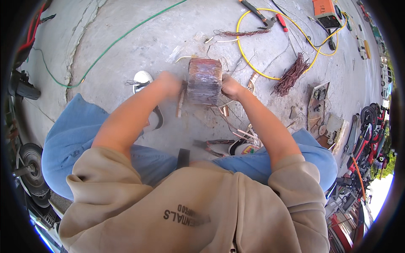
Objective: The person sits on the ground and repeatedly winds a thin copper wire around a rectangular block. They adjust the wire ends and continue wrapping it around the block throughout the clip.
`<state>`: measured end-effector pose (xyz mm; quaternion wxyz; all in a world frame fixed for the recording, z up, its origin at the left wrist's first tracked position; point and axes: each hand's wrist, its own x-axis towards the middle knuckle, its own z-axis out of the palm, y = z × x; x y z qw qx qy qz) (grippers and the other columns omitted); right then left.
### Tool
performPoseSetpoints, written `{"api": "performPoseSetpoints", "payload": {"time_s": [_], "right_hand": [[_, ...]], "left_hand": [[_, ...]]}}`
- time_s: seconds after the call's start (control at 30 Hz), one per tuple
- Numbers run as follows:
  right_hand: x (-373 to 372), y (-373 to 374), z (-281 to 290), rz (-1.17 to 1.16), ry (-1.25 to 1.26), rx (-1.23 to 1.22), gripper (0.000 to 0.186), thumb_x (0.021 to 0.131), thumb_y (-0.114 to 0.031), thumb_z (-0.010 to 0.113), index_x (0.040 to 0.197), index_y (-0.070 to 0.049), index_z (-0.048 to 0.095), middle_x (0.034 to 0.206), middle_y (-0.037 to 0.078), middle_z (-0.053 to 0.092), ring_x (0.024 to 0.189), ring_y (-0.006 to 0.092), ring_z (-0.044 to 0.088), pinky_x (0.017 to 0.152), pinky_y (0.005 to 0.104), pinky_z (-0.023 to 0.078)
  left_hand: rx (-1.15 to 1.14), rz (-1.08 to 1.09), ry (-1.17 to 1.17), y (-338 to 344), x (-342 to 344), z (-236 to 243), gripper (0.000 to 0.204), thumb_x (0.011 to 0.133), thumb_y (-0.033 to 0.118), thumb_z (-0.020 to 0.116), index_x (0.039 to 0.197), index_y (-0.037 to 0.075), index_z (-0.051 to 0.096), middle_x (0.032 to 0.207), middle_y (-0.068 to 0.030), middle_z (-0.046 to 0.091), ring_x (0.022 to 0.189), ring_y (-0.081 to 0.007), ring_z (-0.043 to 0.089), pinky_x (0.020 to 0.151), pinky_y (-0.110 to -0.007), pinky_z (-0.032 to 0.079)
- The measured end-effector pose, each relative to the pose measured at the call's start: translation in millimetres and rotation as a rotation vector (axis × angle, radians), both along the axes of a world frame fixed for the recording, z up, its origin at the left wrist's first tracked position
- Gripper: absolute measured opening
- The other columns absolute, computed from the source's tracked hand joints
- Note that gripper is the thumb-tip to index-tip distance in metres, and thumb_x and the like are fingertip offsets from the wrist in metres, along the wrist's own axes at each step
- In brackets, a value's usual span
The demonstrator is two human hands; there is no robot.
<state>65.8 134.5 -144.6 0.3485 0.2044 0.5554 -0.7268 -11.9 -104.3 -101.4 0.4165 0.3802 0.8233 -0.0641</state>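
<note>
One rusty, ridged laminated core (205,82): right hand (230,87) clamped on its edge; left hand (169,84) blurred, fingers' state unclear.

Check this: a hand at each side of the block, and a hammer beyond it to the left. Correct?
No: the head view shows the hammer beyond the block to the right, not left. The left hand and right hand do flank it.

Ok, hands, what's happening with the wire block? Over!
Left hand blurred, at left side of wire-wound coil. Right hand curled at its right side, grip unclear. Pliers on the ground, clear of both hands.
</note>
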Motion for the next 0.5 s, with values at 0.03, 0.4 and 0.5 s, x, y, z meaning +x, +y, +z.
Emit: {"api": "performPoseSetpoints", "payload": {"time_s": [0.03,0.4,0.5], "right_hand": [[0.1,-0.3,0.9,-0.006,0.009,-0.011,0.035,0.089,-0.012,0.065,0.115,0.011,0.060,0.108,0.012,0.066,0.095,0.0170,0.062,0.086,0.0300,0.049],[-6.4,-5.2,22.2,0.105,0.022,0.232,0.027,0.084,-0.011,0.070,0.102,0.009,0.068,0.092,0.009,0.068,0.081,0.0152,0.060,0.075,0.0308,0.049],[-4.6,-4.7,2.1,0.070,0.026,0.246,0.021,0.081,-0.007,0.070,0.096,0.007,0.069,0.085,0.007,0.067,0.075,0.0140,0.058,0.067,0.0303,0.048]], "left_hand": [[0.000,-0.009,0.008,4.1,-3.3,3.6,0.026,0.082,0.026,0.058,0.098,0.009,0.070,0.095,-0.0123,0.070,0.092,-0.0324,0.066,0.076,-0.042,0.053],[0.423,0.301,-0.166,-15.5,2.6,-45.1,0.026,0.078,0.016,0.060,0.096,-0.002,0.066,0.088,-0.0165,0.069,0.081,-0.0313,0.066,0.070,-0.041,0.052],[0.260,0.585,-0.533,2.7,-19.6,2.1,0.021,0.082,0.010,0.058,0.096,-0.005,0.063,0.073,-0.0077,0.063,0.064,-0.0164,0.060,0.058,-0.031,0.048]]}}
